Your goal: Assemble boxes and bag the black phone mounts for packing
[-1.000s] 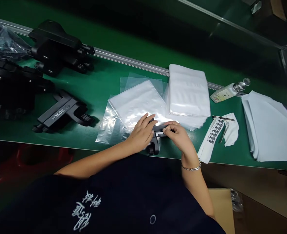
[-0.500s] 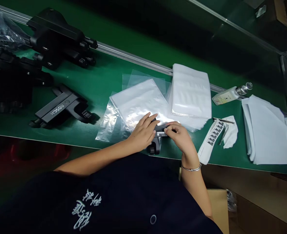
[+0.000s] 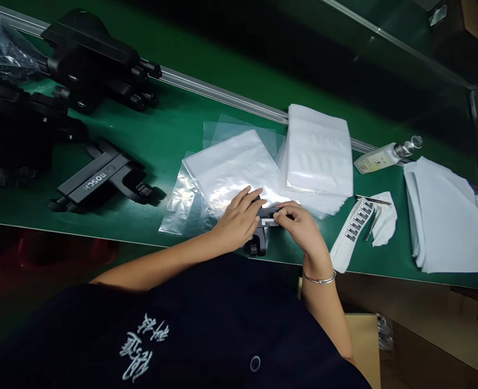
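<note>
A black plastic bracket (image 3: 257, 238) with a hooked arm lies near the front edge of the bench, partly covered by my hands. It bears a small white label (image 3: 269, 222). My left hand (image 3: 241, 219) rests over its left part, fingers bent around it and holding it. The thumb and fingers of my right hand (image 3: 298, 222) are closed on its right end, the thumb beside the label. Clear plastic bags (image 3: 234, 162) lie just beyond. A similar bracket marked BOSCH (image 3: 101, 175) sits to the left.
Larger black assemblies (image 3: 93, 59) stand at the back left. A thick stack of plastic bags (image 3: 319, 148), a bottle (image 3: 385, 156), a label strip (image 3: 356, 227), tweezers (image 3: 372, 200) and white sheets (image 3: 445, 216) occupy the right side. The bench edge (image 3: 60, 232) is close to my body.
</note>
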Demonstrator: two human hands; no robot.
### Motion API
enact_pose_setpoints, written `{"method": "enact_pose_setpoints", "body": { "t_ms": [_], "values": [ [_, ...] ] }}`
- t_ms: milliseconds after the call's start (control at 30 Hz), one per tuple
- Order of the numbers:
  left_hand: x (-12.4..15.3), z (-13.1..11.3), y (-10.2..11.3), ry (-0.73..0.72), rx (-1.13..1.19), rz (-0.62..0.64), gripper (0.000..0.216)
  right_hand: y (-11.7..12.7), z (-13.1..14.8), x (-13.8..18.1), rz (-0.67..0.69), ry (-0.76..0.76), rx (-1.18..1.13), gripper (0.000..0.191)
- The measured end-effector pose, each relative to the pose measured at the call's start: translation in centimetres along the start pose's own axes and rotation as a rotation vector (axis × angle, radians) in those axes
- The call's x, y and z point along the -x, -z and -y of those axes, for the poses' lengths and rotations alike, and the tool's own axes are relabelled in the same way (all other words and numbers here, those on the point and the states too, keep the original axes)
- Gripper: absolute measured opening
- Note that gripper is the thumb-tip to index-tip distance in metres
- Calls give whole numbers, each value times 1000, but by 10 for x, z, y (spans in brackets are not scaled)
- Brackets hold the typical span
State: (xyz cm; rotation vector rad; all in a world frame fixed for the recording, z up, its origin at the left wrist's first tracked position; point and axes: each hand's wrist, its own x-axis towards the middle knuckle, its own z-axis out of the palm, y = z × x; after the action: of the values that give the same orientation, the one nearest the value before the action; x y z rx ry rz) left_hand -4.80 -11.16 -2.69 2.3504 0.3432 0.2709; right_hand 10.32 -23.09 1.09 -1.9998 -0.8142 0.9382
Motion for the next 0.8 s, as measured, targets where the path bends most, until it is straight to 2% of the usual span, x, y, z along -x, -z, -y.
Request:
{"method": "enact_pose_setpoints", "body": {
  "t_ms": [800],
  "values": [
    [0,1,-1,3,14,-6,40,0,2,1,-10,6,46,23]
  ]
}}
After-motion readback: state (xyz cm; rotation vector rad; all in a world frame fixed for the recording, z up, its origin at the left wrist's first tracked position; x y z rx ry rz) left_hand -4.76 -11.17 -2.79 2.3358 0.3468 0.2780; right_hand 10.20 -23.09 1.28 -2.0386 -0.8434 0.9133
